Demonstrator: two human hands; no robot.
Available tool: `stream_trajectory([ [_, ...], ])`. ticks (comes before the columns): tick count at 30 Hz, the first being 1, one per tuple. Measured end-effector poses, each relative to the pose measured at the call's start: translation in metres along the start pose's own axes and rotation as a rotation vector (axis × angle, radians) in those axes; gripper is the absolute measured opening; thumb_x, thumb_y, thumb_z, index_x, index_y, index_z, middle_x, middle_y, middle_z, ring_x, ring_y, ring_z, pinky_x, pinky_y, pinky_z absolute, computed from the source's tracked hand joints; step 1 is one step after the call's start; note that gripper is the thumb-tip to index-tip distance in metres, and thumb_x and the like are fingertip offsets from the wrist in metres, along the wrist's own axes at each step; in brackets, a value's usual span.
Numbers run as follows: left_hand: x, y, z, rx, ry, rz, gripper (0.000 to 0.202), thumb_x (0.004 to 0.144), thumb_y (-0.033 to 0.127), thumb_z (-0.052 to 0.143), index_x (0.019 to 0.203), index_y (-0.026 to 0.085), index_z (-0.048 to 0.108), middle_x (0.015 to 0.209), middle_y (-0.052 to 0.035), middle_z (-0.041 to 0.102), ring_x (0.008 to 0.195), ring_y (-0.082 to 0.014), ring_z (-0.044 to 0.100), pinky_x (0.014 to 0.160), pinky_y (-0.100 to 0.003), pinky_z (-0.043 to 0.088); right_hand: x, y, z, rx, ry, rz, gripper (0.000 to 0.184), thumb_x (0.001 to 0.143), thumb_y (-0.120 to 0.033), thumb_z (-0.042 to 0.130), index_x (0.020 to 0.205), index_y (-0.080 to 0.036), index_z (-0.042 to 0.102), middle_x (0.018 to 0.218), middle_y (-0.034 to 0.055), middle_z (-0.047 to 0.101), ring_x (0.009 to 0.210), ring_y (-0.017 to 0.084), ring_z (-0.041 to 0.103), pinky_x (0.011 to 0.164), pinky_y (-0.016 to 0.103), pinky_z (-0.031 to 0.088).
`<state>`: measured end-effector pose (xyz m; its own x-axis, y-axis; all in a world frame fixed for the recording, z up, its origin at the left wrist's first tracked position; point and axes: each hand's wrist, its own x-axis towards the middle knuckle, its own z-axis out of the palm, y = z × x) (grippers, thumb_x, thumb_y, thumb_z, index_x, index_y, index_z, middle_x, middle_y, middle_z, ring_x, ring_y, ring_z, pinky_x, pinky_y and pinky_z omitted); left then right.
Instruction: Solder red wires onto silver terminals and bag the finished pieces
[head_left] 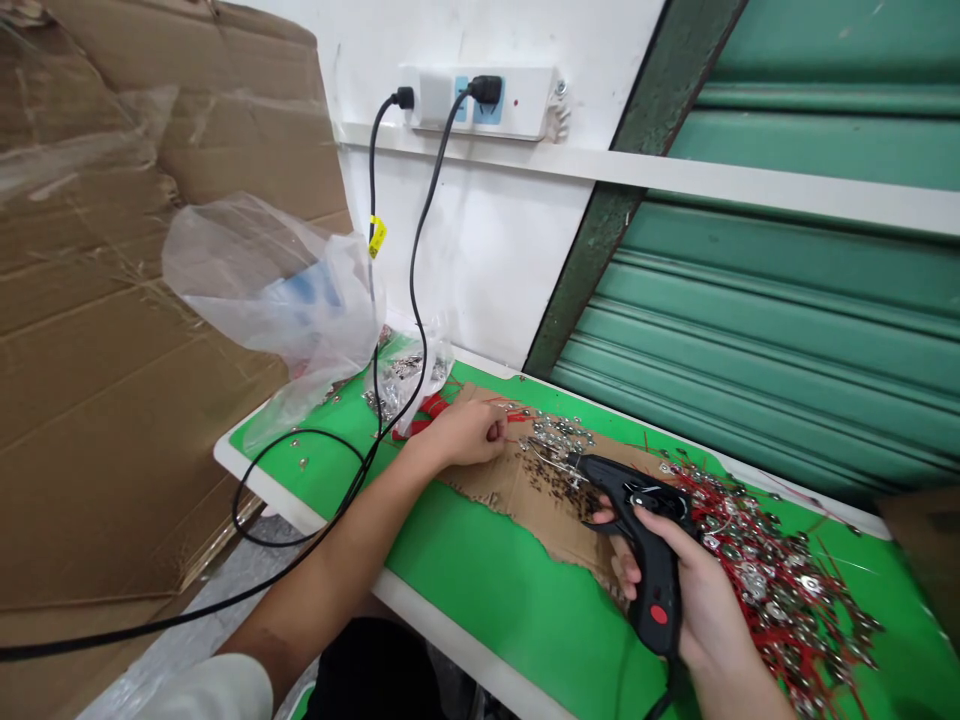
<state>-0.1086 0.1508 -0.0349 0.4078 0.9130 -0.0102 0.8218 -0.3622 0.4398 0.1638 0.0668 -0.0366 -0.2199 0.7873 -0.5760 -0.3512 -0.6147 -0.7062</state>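
Observation:
My right hand (701,590) is wrapped round the grip of a black corded soldering gun (652,560) with a red dot on its handle. Its thin metal tip points left over a torn piece of cardboard (517,500) with dark marks on it. At the cardboard's left part, my left hand (476,432) is closed with curled fingers, close to some red strands (517,412); what it pinches, if anything, is hidden. Between the hands lies a small heap of shiny metal pieces (559,432), just beyond the gun's tip.
A large pile of red strands with metal pieces (780,590) covers the green table (480,590) at right. A clear bag (409,375) of small parts stands behind my left hand. Black cables (412,270) hang from a wall socket (517,100) across my left forearm. Cardboard boxes (150,350) stand left.

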Motion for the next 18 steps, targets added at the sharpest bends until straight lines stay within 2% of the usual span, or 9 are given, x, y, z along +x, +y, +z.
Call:
stream_trajectory([
  [2, 0.000, 0.000, 0.001, -0.003, -0.004, -0.003, 0.008, 0.079, 0.024, 0.057, 0.077, 0.020, 0.063, 0.075, -0.0006, 0.067, 0.068, -0.0135, 0.057, 0.059, -0.024, 0.033, -0.002, 0.000, 0.001, 0.017, 0.004, -0.024, 0.033, 0.076, -0.044, 0.071, 0.091, -0.015, 0.076, 0.048, 0.0004, 0.049, 0.040, 0.013, 0.045, 0.036, 0.024, 0.040],
  [7, 0.001, -0.002, 0.003, -0.016, 0.009, 0.003, 0.009, 0.079, 0.026, 0.058, 0.076, 0.019, 0.062, 0.075, -0.0007, 0.067, 0.069, -0.0141, 0.057, 0.058, -0.025, 0.031, -0.001, 0.001, 0.000, 0.042, 0.103, -0.196, 0.033, 0.068, -0.039, 0.077, 0.091, -0.016, 0.074, 0.065, 0.0035, 0.061, 0.041, 0.010, 0.042, 0.033, 0.022, 0.039],
  [12, 0.001, -0.001, 0.001, -0.019, 0.006, -0.002, 0.008, 0.079, 0.024, 0.057, 0.075, 0.019, 0.062, 0.074, -0.0008, 0.066, 0.069, -0.0142, 0.057, 0.059, -0.025, 0.032, 0.002, 0.002, -0.008, -0.029, 0.078, -0.086, 0.030, 0.070, -0.043, 0.074, 0.084, -0.017, 0.074, 0.048, 0.0005, 0.051, 0.038, 0.012, 0.045, 0.034, 0.022, 0.038],
  [18, 0.001, -0.002, 0.003, -0.031, 0.010, -0.002, 0.008, 0.078, 0.024, 0.056, 0.075, 0.020, 0.062, 0.072, -0.0001, 0.065, 0.065, -0.0132, 0.054, 0.058, -0.024, 0.031, 0.001, 0.004, -0.010, -0.081, 0.082, 0.009, 0.037, 0.071, -0.048, 0.072, 0.085, -0.014, 0.074, 0.044, -0.0010, 0.048, 0.034, 0.012, 0.045, 0.032, 0.021, 0.036],
])
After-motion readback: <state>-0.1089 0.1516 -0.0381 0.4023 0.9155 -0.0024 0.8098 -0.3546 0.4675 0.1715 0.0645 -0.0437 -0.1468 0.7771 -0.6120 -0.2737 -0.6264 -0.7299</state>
